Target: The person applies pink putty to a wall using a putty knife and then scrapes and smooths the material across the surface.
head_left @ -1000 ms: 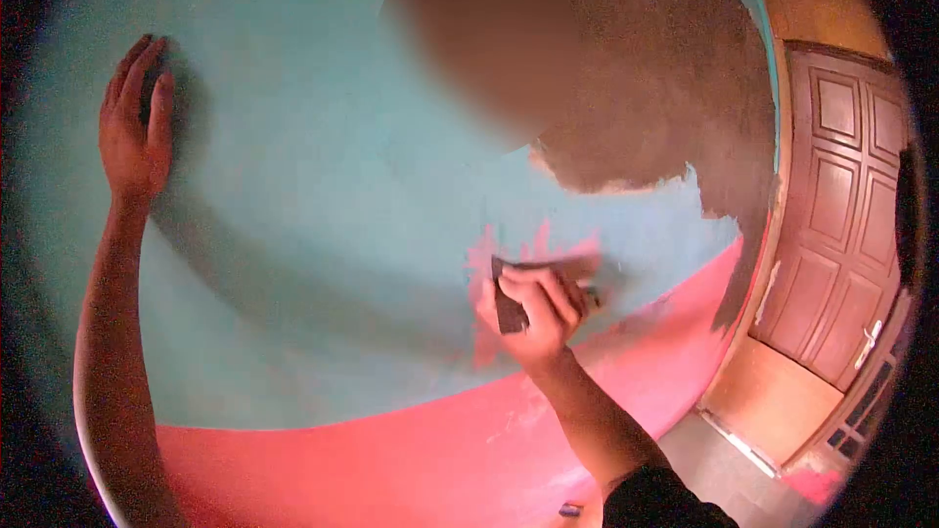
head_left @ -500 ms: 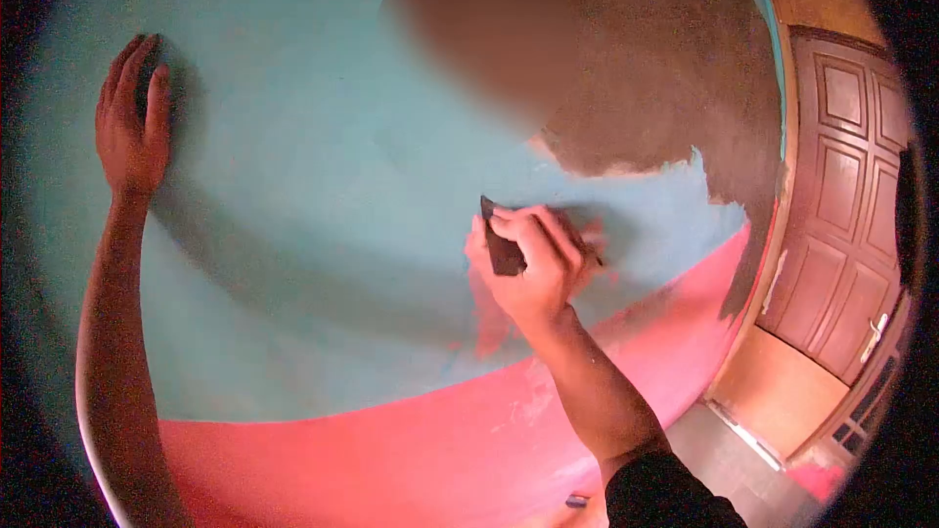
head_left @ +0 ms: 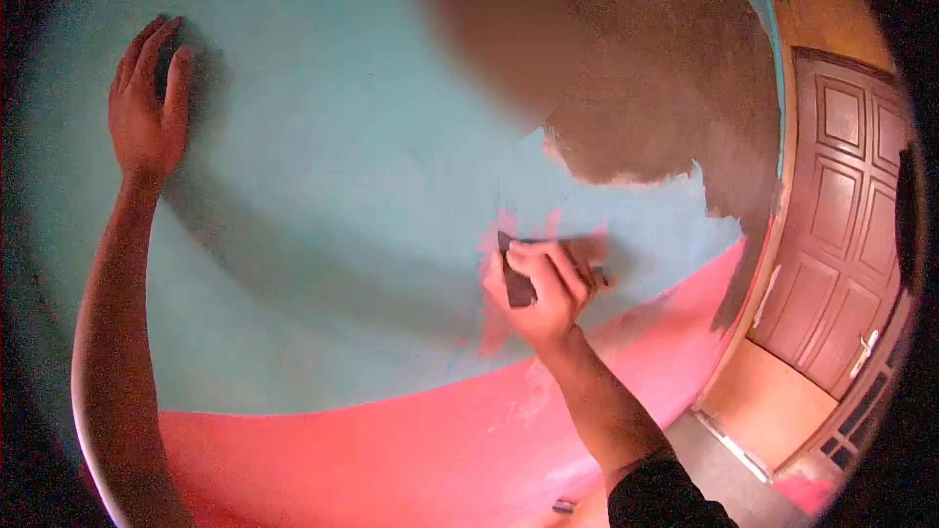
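My right hand (head_left: pixel 550 284) presses a dark brown piece of sandpaper (head_left: pixel 521 286) against the lower part of the blue-green painted wall (head_left: pixel 323 147). Its fingers are wrapped round the sheet, and a dark corner sticks out above the thumb. Patches of pink (head_left: pixel 497 328) show through the blue around this hand. Up at the left, my left hand (head_left: pixel 149 117) rests on the wall, its fingers stretched upward and the thumb apart. Only dark shadow shows between that thumb and the fingers.
A pink band (head_left: pixel 362 450) runs along the wall's bottom. Bare brown plaster (head_left: pixel 675 68) with a ragged edge covers the upper right. Beyond the wall's right edge stands a panelled door (head_left: pixel 831 215) with a metal handle (head_left: pixel 865 352). A small dark object (head_left: pixel 563 506) lies low near my sleeve.
My right hand has moved down the wall with the sandpaper, and pink streaks now show above it. The left hand stays on the wall. The view has shifted slightly.
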`<state>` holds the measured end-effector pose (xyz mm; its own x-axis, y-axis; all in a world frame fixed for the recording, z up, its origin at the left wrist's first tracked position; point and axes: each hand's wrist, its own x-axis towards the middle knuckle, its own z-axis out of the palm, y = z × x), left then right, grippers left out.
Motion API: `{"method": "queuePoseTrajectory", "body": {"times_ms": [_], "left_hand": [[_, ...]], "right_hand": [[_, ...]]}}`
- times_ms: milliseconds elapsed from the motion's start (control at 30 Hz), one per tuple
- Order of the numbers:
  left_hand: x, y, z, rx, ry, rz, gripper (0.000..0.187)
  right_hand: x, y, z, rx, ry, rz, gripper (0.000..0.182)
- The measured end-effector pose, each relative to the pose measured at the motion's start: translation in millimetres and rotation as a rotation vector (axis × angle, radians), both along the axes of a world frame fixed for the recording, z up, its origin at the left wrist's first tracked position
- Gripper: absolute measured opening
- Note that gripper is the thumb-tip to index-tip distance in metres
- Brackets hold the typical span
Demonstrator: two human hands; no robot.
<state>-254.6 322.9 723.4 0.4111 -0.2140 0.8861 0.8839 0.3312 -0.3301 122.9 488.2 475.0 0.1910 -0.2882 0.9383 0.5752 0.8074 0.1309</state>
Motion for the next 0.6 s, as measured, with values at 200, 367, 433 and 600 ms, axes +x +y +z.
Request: {"method": "queuePoseTrajectory", "body": {"times_ms": [200, 367, 433, 600], "left_hand": [[-6, 1, 3, -0.003, 0.036, -0.032, 0.039], [7, -1, -3, 0.005, 0.026, -0.074, 0.037], [-2, -1, 2, -0.006, 0.062, -0.081, 0.037], [-1, -1, 0, 0.003, 0.031, -0.087, 0.037]], "right_hand": [[-5, 2, 33, 0.021, 0.032, -0.003, 0.022], [3, 5, 23, 0.004, -0.039, -0.017, 0.024], [-1, 1, 41, 0.017, -0.016, -0.002, 0.024], [4, -4, 8, 0.050, -0.081, 0.000, 0.024]]}}
